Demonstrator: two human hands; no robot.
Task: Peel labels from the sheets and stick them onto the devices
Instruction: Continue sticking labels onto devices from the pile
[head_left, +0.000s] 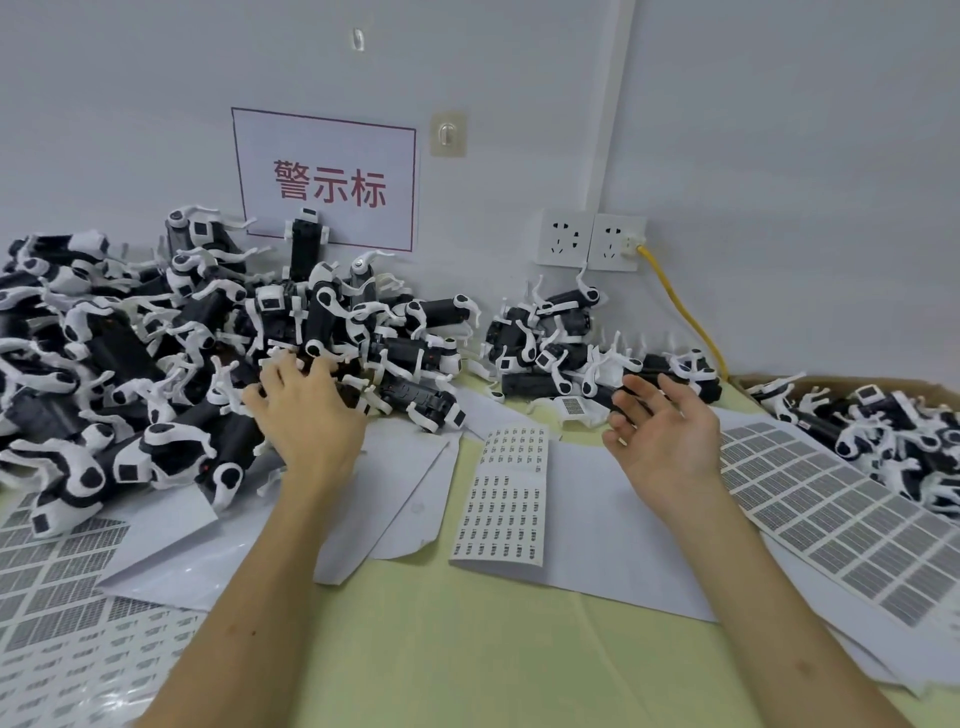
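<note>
A pale-green table (467, 649) bears heaped devices (130, 364) and label sheets (501, 499).

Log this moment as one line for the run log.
left hand on device pile, grip unclear | right hand open, empty | label sheet flat between the hands

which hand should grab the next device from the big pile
Left. The left hand lies on the big pile; the right hand hovers open beside the label sheet, away from it.
</note>
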